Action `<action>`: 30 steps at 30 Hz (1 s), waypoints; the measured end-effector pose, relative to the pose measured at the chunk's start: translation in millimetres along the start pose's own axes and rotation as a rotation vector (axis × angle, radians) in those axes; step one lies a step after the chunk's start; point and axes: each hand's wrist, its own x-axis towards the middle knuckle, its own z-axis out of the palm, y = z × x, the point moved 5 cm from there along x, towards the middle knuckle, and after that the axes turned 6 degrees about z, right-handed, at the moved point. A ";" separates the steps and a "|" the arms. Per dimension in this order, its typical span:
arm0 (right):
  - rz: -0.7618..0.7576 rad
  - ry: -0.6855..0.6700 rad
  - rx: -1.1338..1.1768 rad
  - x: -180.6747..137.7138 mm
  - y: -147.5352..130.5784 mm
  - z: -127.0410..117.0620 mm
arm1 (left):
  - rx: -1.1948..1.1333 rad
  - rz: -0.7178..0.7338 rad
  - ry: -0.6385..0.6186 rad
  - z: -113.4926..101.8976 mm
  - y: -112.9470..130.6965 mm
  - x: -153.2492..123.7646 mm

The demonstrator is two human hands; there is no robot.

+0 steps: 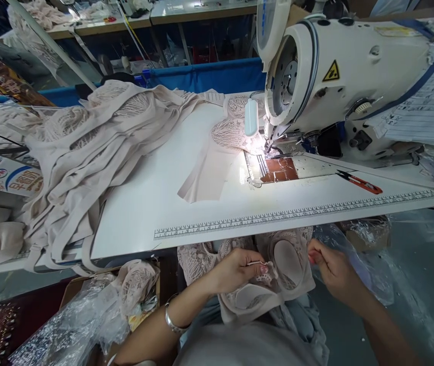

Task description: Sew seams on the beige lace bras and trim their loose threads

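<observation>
A beige lace bra (291,262) with padded cups lies over my lap, just below the table's front edge. My left hand (240,269), a silver bangle on its wrist, pinches a lace edge of it near the middle. At the bra's right edge my right hand (331,267) is closed, fingertips together on the fabric; the exact grip is partly hidden. More lace (194,259) hangs to the left of my left hand. On the table above, another beige lace piece (209,173) lies with its end under the lit needle area of the sewing machine (316,76).
A large heap of beige bras and straps (98,147) covers the table's left side. Orange-handled thread snips (360,182) lie right of the needle plate. A printed ruler strip (240,222) runs along the front edge. Plastic bags (87,310) sit in a box below left.
</observation>
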 end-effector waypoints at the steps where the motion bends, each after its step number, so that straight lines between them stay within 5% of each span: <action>1: 0.021 0.090 -0.104 0.6 5.7 -7.9 | -0.006 0.011 0.011 -0.8 -0.4 -0.1; 4: 0.109 0.265 -0.236 0.7 12.5 -17.4 | -0.056 0.066 0.105 -5.3 2.2 -0.7; 8: 0.056 -0.151 0.004 0.2 -8.2 24.6 | -0.120 0.159 0.139 -6.3 11.2 -0.9; 10: -0.012 -0.251 0.147 -1.6 -21.9 37.1 | -0.119 0.189 0.151 -10.6 15.7 -2.1; 14: -0.092 -0.109 0.243 0.3 -31.8 22.7 | 0.136 0.216 0.048 -18.3 24.1 -6.1; 17: -0.154 -0.133 0.176 1.7 -39.8 16.3 | 0.376 0.167 -0.102 -9.4 24.0 -5.8; 19: -0.191 -0.156 0.109 2.4 -47.0 18.5 | 0.408 0.109 -0.085 -1.1 21.2 -2.0; 24: -0.274 -0.143 0.008 0.7 -55.9 27.1 | 0.176 0.100 0.128 13.6 12.6 11.4; 30: -0.218 0.013 -0.163 -12.1 -49.2 24.1 | -0.160 0.077 0.188 14.1 1.5 11.9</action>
